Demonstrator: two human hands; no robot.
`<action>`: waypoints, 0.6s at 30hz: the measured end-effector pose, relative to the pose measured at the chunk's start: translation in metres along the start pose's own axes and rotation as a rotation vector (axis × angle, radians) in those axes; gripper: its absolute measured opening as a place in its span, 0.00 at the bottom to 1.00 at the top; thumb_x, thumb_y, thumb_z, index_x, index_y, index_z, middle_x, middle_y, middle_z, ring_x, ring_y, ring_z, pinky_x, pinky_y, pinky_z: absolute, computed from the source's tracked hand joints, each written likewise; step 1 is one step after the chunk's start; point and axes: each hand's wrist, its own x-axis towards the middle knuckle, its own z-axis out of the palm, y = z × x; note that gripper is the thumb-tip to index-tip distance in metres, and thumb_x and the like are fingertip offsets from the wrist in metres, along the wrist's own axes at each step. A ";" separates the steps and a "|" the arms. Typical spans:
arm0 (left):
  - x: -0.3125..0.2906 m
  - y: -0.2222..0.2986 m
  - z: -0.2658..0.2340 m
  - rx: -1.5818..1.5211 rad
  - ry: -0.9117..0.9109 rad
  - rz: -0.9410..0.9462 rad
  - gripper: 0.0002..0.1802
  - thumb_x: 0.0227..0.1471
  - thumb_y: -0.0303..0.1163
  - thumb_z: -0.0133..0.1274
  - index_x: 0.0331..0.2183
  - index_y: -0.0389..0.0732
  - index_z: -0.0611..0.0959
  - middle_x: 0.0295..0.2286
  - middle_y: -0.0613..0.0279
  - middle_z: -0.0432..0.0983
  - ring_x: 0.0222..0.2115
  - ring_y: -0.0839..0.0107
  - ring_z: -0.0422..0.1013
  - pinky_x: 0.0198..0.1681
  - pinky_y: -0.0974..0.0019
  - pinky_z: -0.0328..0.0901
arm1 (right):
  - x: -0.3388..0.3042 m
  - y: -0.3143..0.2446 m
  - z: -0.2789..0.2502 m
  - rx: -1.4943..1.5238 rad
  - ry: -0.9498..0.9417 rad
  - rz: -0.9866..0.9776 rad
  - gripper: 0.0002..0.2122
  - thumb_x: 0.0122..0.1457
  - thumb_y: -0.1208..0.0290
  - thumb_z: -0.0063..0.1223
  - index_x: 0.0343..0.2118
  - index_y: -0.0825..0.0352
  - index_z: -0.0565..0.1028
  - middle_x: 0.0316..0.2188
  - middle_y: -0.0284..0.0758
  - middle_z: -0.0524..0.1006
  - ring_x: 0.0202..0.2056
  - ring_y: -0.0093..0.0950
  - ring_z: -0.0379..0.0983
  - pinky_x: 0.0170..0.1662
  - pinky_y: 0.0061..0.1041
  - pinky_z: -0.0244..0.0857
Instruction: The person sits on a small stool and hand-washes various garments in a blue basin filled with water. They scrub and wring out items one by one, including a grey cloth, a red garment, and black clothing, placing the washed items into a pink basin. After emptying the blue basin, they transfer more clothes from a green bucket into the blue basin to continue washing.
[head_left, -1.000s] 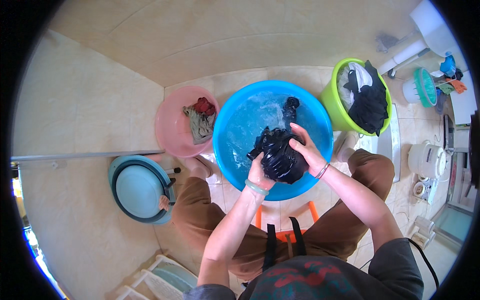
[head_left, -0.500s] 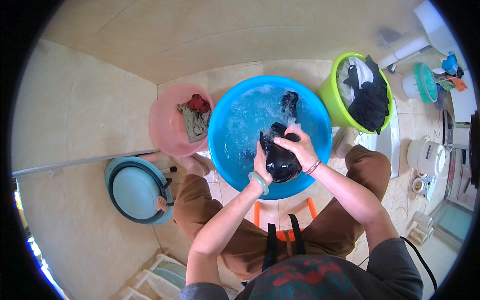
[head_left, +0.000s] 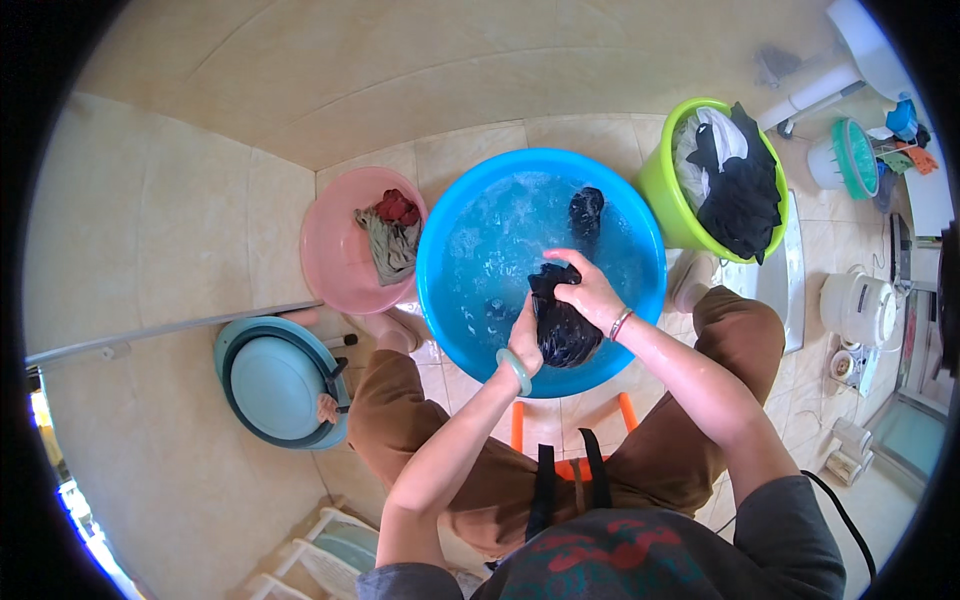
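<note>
A bunched black wet garment sits between my two hands over the near part of a blue basin of sudsy water. My left hand is closed against the garment's left side, a pale bangle at its wrist. From the upper right, my right hand grips it with the thumb pressed on top and the fingers curved over its far side. Another dark wet piece of cloth pokes out of the water farther back. The garment's exact kind is hidden by its folds.
A pink basin with red and grey-green clothes stands at left. At right is a lime-green bucket heaped with black and white laundry. Folded blue-grey basins lean by the left wall. An orange stool is beneath me.
The black garment has dropped slightly toward the near rim, its top bunched tighter. My right hand's fingers have lifted and spread a little, and less splashing shows around it.
</note>
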 end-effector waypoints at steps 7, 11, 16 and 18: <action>-0.032 0.075 0.021 -0.271 -0.226 -0.337 0.34 0.54 0.44 0.49 0.56 0.38 0.59 0.51 0.58 0.64 0.49 0.65 0.65 0.54 0.62 0.60 | 0.000 -0.010 -0.013 -0.095 -0.130 -0.176 0.28 0.48 0.79 0.47 0.56 0.60 0.62 0.53 0.43 0.64 0.51 0.33 0.64 0.55 0.27 0.56; -0.034 0.059 0.029 0.282 -0.247 -0.190 0.43 0.44 0.40 0.63 0.55 0.34 0.60 0.50 0.56 0.63 0.51 0.69 0.62 0.54 0.64 0.59 | -0.007 -0.013 -0.001 -0.009 -0.152 -0.023 0.27 0.54 0.61 0.56 0.56 0.63 0.61 0.52 0.42 0.65 0.54 0.32 0.61 0.57 0.28 0.54; -0.034 0.051 0.035 0.115 -0.105 -0.161 0.34 0.42 0.32 0.62 0.50 0.35 0.67 0.43 0.59 0.71 0.43 0.71 0.68 0.49 0.67 0.63 | -0.020 -0.036 -0.012 0.311 -0.210 0.133 0.28 0.57 0.57 0.52 0.58 0.62 0.59 0.54 0.35 0.62 0.55 0.26 0.59 0.56 0.25 0.53; -0.035 0.057 0.035 0.027 -0.018 -0.271 0.27 0.44 0.33 0.58 0.47 0.36 0.72 0.39 0.60 0.74 0.39 0.70 0.71 0.46 0.67 0.64 | -0.019 -0.028 -0.019 0.528 -0.215 0.130 0.28 0.59 0.55 0.48 0.59 0.62 0.58 0.54 0.34 0.62 0.54 0.25 0.59 0.57 0.24 0.53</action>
